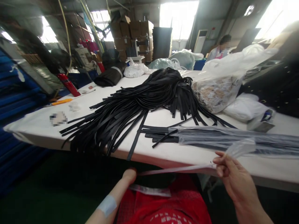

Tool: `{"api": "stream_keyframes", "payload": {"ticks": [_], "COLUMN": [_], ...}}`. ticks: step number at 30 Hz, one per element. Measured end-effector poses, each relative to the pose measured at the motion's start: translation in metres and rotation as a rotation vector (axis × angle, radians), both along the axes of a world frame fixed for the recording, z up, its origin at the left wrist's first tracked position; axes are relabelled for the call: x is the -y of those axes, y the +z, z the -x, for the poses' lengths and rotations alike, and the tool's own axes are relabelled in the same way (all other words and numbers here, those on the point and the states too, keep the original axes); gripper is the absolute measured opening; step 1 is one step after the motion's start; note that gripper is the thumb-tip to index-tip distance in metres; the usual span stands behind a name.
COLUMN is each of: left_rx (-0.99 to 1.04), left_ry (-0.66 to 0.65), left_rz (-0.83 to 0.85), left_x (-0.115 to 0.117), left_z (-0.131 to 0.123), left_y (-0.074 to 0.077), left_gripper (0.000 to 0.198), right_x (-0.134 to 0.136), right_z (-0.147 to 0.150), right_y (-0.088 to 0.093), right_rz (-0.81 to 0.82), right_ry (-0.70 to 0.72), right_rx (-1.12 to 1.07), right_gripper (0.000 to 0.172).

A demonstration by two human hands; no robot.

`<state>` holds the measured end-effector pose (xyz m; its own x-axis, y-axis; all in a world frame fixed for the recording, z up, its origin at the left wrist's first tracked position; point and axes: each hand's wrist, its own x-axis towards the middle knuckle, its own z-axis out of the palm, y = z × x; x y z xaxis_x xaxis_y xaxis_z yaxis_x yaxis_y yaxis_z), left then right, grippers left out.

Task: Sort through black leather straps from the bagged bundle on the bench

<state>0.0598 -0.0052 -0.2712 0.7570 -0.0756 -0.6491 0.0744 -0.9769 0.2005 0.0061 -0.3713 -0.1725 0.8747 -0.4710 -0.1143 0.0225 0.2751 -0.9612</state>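
My right hand (230, 174) pinches the edge of a clear plastic sleeve (177, 169) that stretches left toward my left hand (129, 175), whose fingers curl under it below the table edge. Just beyond on the white table (35, 124) lies a long clear bag (233, 138) holding a bundle of black straps, their ends sticking out on the left. A big heap of loose black straps (140, 99) fans across the middle of the table and hangs over its front edge.
A clear bag of paper scraps (217, 90) and white bags (245, 107) sit at right. An orange tool (61, 101) lies far left. Cardboard boxes (130, 31) stand behind. A person (219, 48) is at the back right.
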Motion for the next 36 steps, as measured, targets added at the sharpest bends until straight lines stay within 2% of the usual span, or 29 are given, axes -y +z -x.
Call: {"api": "stream_keyframes", "payload": {"ticks": [2, 4, 7, 9, 11, 13, 15, 17, 20, 22, 24, 27, 30, 36], "left_rx": [0.034, 0.092, 0.216, 0.280, 0.307, 0.316, 0.331, 0.343, 0.356, 0.367, 0.390, 0.432, 0.393, 0.354], "left_ry": [-0.014, -0.053, -0.064, 0.030, 0.141, 0.277, 0.403, 0.463, 0.442, 0.426, 0.423, 0.426, 0.485, 0.703], "left_rz": [0.024, 0.115, 0.479, 0.880, 1.111, 1.217, 1.314, 1.372, 1.366, 1.345, 1.320, 1.306, 1.346, 1.359], "left_x": [0.006, 0.023, 0.055, 0.074, 0.087, 0.093, 0.095, 0.092, 0.086, 0.083, 0.082, 0.080, 0.078, 0.059], "left_z": [0.005, 0.010, 0.022, 0.028, 0.032, 0.033, 0.034, 0.033, 0.033, 0.034, 0.035, 0.036, 0.038, 0.049], "left_y": [0.003, 0.015, 0.045, 0.065, 0.079, 0.084, 0.083, 0.078, 0.072, 0.070, 0.069, 0.070, 0.070, 0.066], "left_gripper": [0.031, 0.029, 0.036, 0.055, 0.065, 0.049, 0.032, 0.030, 0.031, 0.030, 0.027, 0.022, 0.024, 0.045], "right_x": [-0.012, -0.030, -0.064, -0.084, -0.098, -0.104, -0.105, -0.102, -0.097, -0.096, -0.097, -0.100, -0.104, -0.122], "right_z": [-0.001, -0.001, 0.001, 0.006, 0.011, 0.016, 0.018, 0.018, 0.015, 0.013, 0.012, 0.010, 0.008, -0.005], "right_y": [-0.003, -0.009, -0.023, -0.033, -0.040, -0.045, -0.048, -0.050, -0.054, -0.055, -0.054, -0.052, -0.051, -0.047], "right_rz": [0.028, 0.078, 0.169, 0.244, 0.335, 0.407, 0.444, 0.481, 0.574, 0.624, 0.638, 0.649, 0.696, 0.748], "right_ry": [0.126, 0.299, 0.586, 0.767, 0.898, 0.966, 0.985, 0.979, 0.917, 0.864, 0.826, 0.813, 0.838, 0.984], "right_rx": [-0.039, -0.094, -0.170, -0.208, -0.214, -0.193, -0.173, -0.171, -0.124, -0.068, -0.036, -0.036, -0.027, -0.020], "right_gripper": [0.048, 0.053, 0.061, 0.064, 0.065, 0.062, 0.058, 0.057, 0.054, 0.044, 0.036, 0.036, 0.038, 0.043]}}
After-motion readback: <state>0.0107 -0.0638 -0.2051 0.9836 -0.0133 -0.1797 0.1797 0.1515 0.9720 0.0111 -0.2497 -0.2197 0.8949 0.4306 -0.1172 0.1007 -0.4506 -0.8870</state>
